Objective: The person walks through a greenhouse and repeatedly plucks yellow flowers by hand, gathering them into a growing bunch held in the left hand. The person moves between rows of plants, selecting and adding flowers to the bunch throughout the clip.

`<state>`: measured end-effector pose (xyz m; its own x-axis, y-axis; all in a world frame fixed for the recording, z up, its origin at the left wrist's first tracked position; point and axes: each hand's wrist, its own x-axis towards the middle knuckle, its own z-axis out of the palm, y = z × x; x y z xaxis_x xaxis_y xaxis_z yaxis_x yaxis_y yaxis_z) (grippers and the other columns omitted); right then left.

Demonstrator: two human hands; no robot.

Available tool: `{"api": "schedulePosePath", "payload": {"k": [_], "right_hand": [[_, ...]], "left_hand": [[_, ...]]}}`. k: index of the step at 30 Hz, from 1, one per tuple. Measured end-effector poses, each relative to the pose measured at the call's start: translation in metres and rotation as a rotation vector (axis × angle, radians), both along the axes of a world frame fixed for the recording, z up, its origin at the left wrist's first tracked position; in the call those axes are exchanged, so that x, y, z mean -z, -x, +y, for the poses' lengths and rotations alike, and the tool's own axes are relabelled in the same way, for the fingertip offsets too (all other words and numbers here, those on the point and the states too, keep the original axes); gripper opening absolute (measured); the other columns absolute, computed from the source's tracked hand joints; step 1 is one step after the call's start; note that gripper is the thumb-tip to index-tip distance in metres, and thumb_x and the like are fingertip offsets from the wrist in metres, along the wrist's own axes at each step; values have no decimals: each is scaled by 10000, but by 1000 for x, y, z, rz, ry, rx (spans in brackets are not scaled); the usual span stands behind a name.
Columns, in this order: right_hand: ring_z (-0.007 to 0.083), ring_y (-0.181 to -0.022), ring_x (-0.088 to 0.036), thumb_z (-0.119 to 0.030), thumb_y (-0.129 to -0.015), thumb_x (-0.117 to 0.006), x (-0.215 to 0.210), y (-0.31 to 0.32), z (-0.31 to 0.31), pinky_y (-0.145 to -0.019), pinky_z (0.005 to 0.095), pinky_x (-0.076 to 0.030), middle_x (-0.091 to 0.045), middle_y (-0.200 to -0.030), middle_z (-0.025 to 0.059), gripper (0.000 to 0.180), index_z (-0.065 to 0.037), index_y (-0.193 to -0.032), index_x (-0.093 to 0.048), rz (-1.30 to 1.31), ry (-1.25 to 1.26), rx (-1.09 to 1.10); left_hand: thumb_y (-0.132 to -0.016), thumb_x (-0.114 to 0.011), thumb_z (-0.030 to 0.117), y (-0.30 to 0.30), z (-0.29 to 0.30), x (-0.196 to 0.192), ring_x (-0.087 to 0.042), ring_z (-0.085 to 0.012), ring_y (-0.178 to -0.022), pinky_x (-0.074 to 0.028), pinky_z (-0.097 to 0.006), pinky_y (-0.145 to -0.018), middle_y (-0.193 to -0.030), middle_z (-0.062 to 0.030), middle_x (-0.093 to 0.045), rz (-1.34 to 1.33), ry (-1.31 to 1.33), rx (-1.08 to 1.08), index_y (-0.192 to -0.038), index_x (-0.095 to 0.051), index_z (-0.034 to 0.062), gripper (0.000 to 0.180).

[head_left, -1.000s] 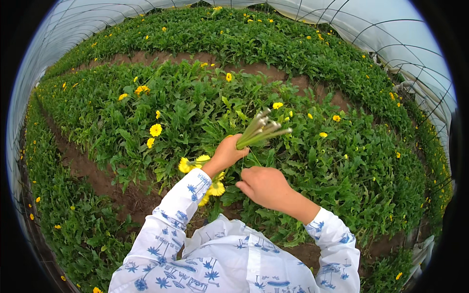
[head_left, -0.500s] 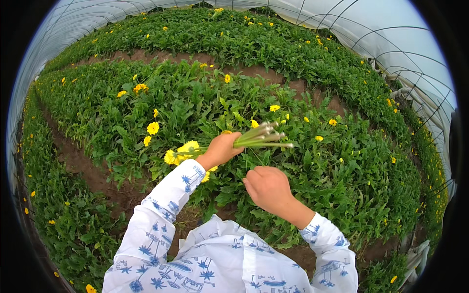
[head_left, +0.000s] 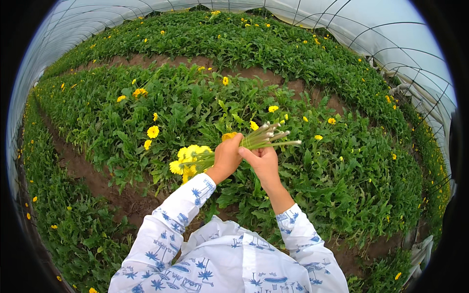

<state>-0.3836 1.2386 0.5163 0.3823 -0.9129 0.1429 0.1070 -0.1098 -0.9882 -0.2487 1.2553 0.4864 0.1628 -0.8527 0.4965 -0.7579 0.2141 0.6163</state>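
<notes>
My left hand [head_left: 228,157] is closed around a bunch of yellow gerbera-like flowers [head_left: 191,157], held sideways. The blooms point left and the pale cut stem ends [head_left: 273,133] point right. Just right of that hand, a thin yellowish string [head_left: 248,142] goes round the stems. My right hand [head_left: 263,166] is closed against the underside of the stems, its thumb beside the string and its fingers curled. The string's loose end is hidden in that hand. Another yellow-orange patch [head_left: 228,136] shows above my left hand.
Leafy green plants [head_left: 337,171] with scattered yellow flowers [head_left: 153,132] surround me in rows. Brown soil paths [head_left: 97,180] run between the rows. Overhead curves a clear plastic tunnel [head_left: 386,36] on thin metal hoops. Bunched pale sheeting [head_left: 420,256] lies at the right edge.
My right hand has moved up and left from below the stems, where thin string stretched to it, and now touches the bunch. My left hand and the flowers have shifted slightly right.
</notes>
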Motion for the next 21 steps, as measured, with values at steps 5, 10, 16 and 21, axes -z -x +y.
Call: {"api": "schedulePosePath", "payload": {"k": [5,10,16,21], "right_hand": [[91,-724,-614,-160,-817,-705,-3,12,-27,-610,245,-475,-678,-883,53,230,-5,-981,-665,34,30,115],[89,-758,-605,-132,-812,-700,-31,23,-36,-650,235,-481,-659,-889,38,274,-10,-1047,-632,31,40,-282],[72,-578,-356,-233,-733,-772,-32,28,-33,-517,236,-327,-381,-673,-54,436,-19,-1073,-602,301,290,-104],[81,-658,-445,-217,-794,-717,-22,36,-32,-595,261,-398,-486,-726,-19,339,-21,-1045,-599,234,296,-70]], "left_hand": [[-738,-695,86,10,2,-11,-611,-332,-852,-473,-394,-704,-921,-175,-619,1,-98,229,-1037,-524,1,355],[-782,-667,95,-3,-13,-16,-631,-155,-763,-500,-308,-715,-794,-71,-633,528,-409,820,-973,-589,14,222],[-791,-679,117,25,-11,7,-615,-134,-691,-490,-316,-671,-789,-53,-647,654,-185,255,-1026,-591,13,272],[-768,-680,105,23,-11,-5,-615,-145,-768,-489,-327,-713,-861,-46,-663,390,-109,464,-1080,-604,37,329]]}}
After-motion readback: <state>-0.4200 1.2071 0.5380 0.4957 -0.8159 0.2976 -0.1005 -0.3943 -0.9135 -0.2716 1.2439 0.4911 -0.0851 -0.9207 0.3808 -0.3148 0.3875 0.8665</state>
